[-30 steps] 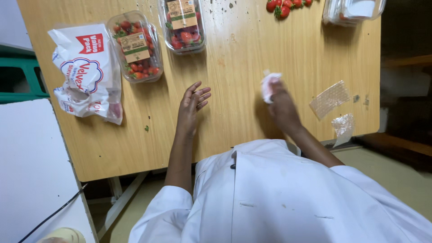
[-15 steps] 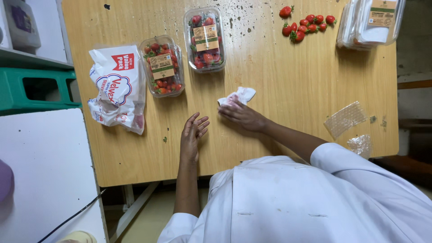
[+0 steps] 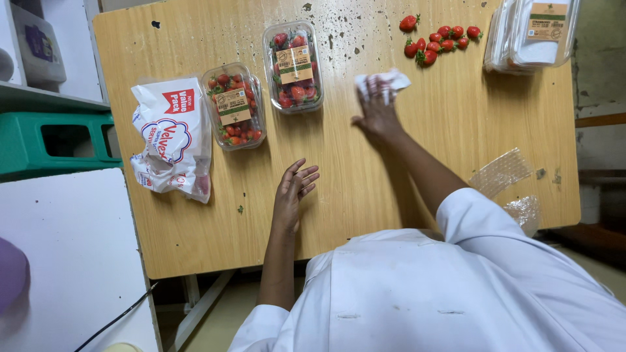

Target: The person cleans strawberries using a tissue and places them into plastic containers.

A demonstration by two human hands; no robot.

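Wiping the tabletop (image 3: 195, 241) beside the strawberry boxes.

I see my right hand (image 3: 377, 112) pressing a crumpled white tissue (image 3: 383, 83) just right of the nearer strawberry box (image 3: 293, 66), fingers closed over it; my left hand (image 3: 291, 194) lies flat, open and empty, below that box.

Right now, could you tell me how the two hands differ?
The left hand lies flat and empty on the wooden table, near its front edge; the right hand reaches farther out, pressing a white tissue to it. Both arms wear white sleeves.
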